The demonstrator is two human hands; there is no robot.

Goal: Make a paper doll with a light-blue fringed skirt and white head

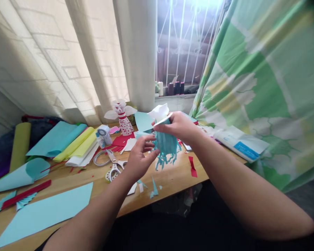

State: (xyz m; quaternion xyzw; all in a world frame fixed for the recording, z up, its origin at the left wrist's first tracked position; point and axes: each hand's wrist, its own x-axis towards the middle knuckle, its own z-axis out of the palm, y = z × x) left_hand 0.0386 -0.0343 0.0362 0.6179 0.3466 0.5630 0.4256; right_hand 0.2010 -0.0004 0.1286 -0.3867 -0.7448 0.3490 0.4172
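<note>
My right hand (178, 127) is closed around the top of a teal fringed paper piece (166, 146) that has white paper (159, 112) sticking out above it. It holds the piece up over the wooden table (172, 176). My left hand (139, 156) is just to the left of the fringe, fingers spread and partly curled, its fingertips touching the teal strips.
Scissors (112, 167) and a white tape dispenser (104, 134) lie left of my hands. A red-and-white paper doll (124, 120) stands behind. Rolled and flat sheets of teal, yellow, white and red paper cover the left side. A green curtain (263, 80) hangs at right.
</note>
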